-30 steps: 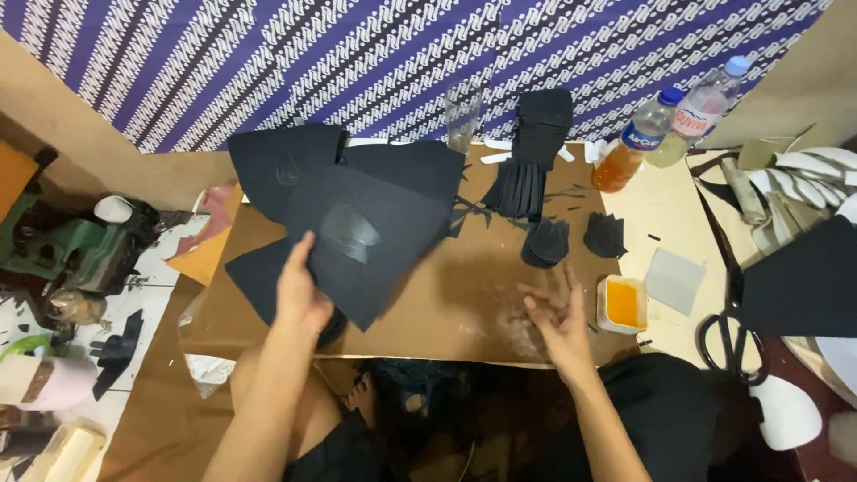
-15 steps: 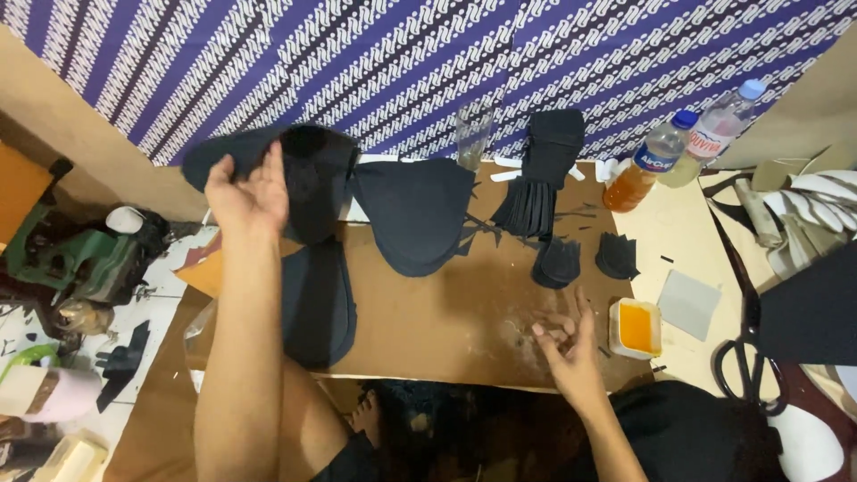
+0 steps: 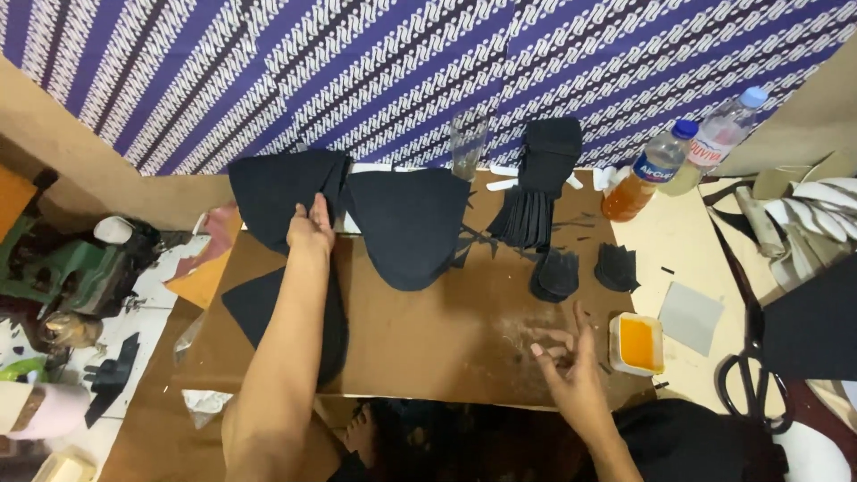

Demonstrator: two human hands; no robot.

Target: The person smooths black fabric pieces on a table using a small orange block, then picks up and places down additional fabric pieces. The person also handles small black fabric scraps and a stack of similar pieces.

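Observation:
My left hand (image 3: 310,228) reaches far across the brown cardboard board (image 3: 428,348) and presses on a black curved cut piece (image 3: 272,196) at the board's far left. Beside it lies a second black curved piece (image 3: 406,223). Another black piece (image 3: 259,308) lies under my left forearm. My right hand (image 3: 571,361) rests with spread fingers on the board near its front right, holding nothing, close to a small tub of orange glue (image 3: 637,344).
A stack of small black pieces (image 3: 540,187), two fan-shaped black bundles (image 3: 558,272) (image 3: 618,266), a clear glass (image 3: 467,147), two plastic bottles (image 3: 647,170) (image 3: 719,138), black scissors (image 3: 745,379), a grey sheet (image 3: 689,317), and a green machine (image 3: 71,268) at left.
My left hand carried a black curved piece from the board's middle up to the far left and laid it down there. My right hand stayed near the glue tub.

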